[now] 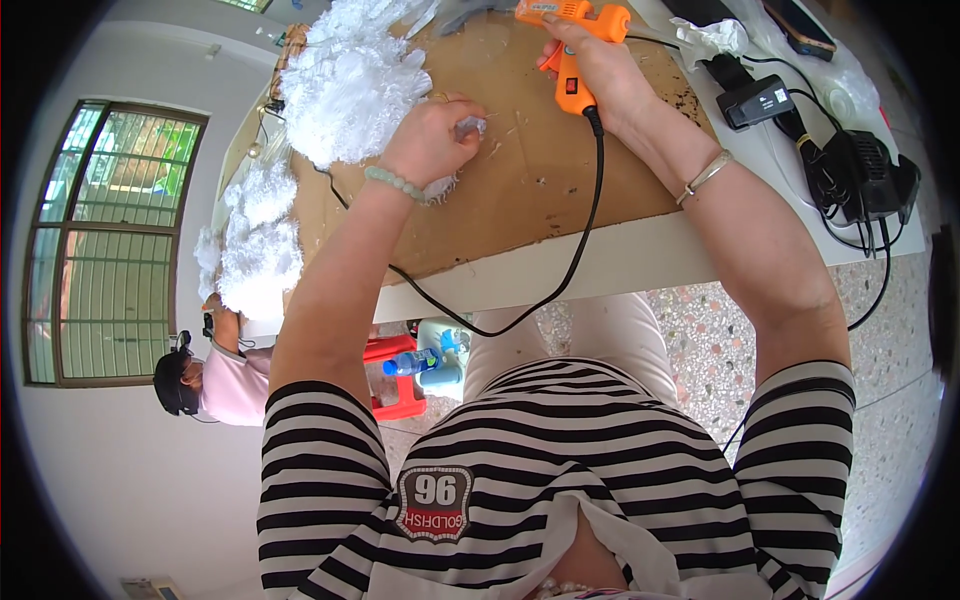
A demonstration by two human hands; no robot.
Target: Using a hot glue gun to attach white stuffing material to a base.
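Observation:
An orange hot glue gun [572, 82] with a black cord is gripped in my right hand [605, 75], its nozzle end cut off by the top of the picture. My left hand [432, 140] is closed, with a small whitish, translucent piece [470, 126] showing between thumb and fingers. What kind of piece it is I cannot make out. Beside that hand lies a large heap of white, feathery material [350, 85]. Both hands are over a brown cardboard sheet [530, 190] on the white table [620, 245].
More white fluffy bundles [258, 240] lie along the table's left side, near a person in pink [238, 385]. Black chargers and cables [858, 175] and a phone [800, 28] occupy the right side. The glue gun's cord [480, 328] loops over the front edge. A red stool [400, 400] stands below.

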